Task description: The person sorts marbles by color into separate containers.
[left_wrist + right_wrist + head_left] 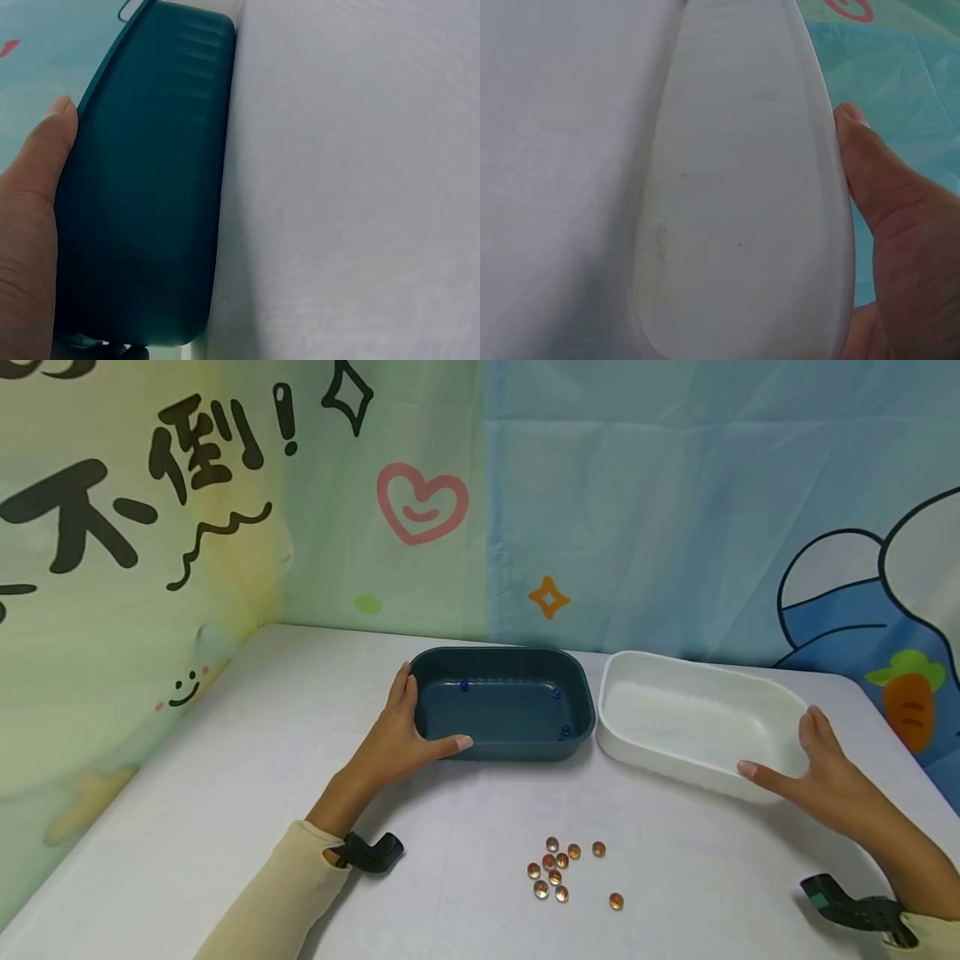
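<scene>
A dark teal plastic basin (517,751) stands on the table, with a few small blue beads (557,693) on its floor. My left hand (390,739) holds its left end, the thumb along the front rim and the fingers around the far left corner. To its right stands a white plastic basin (667,767), set at a slight angle. My right hand (832,785) holds that one by its right end, thumb at the front rim. Each wrist view shows the outer side wall of a basin, teal (150,165) or white (735,172), with a thumb against the rim.
Several orange-amber glass beads (555,877) lie loose on the white tabletop (450,852) in front of the basins. A printed curtain (637,527) hangs behind the table and along its left side. Each wrist wears a black camera mount (371,852).
</scene>
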`<state>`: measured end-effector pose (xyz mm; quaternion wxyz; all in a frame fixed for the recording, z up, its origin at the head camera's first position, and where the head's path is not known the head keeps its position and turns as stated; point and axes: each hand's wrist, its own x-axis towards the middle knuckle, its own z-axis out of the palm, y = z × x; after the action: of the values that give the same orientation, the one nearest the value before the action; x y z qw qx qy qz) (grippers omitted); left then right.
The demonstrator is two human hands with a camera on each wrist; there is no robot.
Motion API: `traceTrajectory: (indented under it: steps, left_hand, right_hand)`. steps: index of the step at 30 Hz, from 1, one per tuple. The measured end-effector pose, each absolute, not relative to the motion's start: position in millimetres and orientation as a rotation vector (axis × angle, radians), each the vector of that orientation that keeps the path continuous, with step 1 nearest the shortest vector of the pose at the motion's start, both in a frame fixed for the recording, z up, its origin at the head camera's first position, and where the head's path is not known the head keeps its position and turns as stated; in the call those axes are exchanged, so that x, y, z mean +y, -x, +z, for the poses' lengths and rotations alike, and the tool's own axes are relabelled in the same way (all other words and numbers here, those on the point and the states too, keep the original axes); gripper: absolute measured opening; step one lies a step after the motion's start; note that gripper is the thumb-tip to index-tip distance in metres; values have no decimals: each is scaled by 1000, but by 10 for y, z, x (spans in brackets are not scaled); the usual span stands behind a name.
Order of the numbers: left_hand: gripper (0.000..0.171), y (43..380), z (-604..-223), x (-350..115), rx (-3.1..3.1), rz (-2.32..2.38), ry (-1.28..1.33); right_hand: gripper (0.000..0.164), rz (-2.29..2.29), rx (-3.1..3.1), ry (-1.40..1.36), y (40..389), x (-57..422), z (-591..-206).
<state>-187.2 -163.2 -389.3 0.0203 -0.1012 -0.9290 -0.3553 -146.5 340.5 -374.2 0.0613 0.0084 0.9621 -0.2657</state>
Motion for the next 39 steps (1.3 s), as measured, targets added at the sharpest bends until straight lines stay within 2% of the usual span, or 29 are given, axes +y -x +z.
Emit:
traceTrajectory:
  steps: [24, 39]
  left_hand:
    - [130, 1882, -3918, -1654, -2785, -1173, 403]
    - [92, 1810, -3675, -1613, -2465, -1139, 333]
  right_hand:
    - [121, -712, 2811, -10, 1358, 3386, -3636]
    - [121, -705, 2832, -13, 1358, 3395, -3665]
